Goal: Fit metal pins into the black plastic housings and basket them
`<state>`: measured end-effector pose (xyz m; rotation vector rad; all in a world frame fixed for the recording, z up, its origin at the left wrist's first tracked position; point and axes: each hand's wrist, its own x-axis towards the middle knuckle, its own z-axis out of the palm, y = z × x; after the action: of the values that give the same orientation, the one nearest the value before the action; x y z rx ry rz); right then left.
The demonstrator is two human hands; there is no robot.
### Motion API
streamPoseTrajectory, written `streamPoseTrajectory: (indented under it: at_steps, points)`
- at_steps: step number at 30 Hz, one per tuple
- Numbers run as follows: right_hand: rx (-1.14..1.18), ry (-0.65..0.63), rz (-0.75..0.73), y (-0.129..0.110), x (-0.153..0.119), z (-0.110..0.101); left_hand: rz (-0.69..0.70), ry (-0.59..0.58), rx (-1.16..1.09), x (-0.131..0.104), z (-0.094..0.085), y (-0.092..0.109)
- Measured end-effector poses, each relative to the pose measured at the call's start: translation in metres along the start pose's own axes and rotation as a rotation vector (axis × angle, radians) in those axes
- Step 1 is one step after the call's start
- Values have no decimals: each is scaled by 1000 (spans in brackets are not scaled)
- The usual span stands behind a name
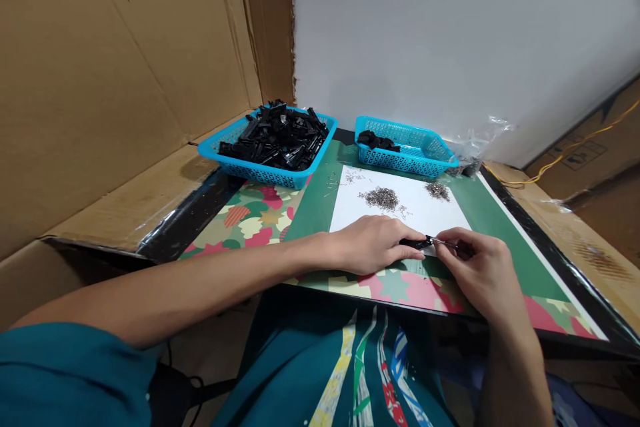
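Observation:
My left hand (373, 245) is closed on a small black plastic part (417, 243), pinched between thumb and fingers just above the front of the white sheet. From the right, my right hand (475, 257) grips a thin metal tool (443, 241), whose tip meets the black part; its exact kind is hidden by the fingers. Beyond the hands, a pile of tiny metal pieces (381, 199) lies on the white sheet (415, 183). A smaller pile of similar metal pieces (438, 191) sits to its right, and some are scattered at the sheet's far left corner.
At the back left, a blue basket (295, 178) is heaped with black plastic parts (280, 137). A second blue basket (400, 161) holds a few black pieces (377, 141). Beside it lies a clear plastic bag (477, 143). Cardboard (125, 47) walls the left side.

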<state>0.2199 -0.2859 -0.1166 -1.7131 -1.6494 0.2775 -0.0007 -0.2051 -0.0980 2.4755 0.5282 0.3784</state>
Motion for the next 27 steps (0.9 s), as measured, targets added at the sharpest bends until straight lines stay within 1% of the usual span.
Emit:
streamPoseTrajectory:
  at_steps: [5, 9, 15, 27]
  points:
    - [-5, 30, -20, 0, 0, 1, 13, 19, -8, 0, 1, -1]
    - [-34, 54, -53, -1, 0, 2, 24, 10, -11, 0, 2, -2]
    - [-66, 48, -71, -4, -1, 3, 17, 25, -6, 0, 2, -1]
    - [-59, 67, -75, -3, -2, 3, 27, 42, -33, 0, 2, -2]
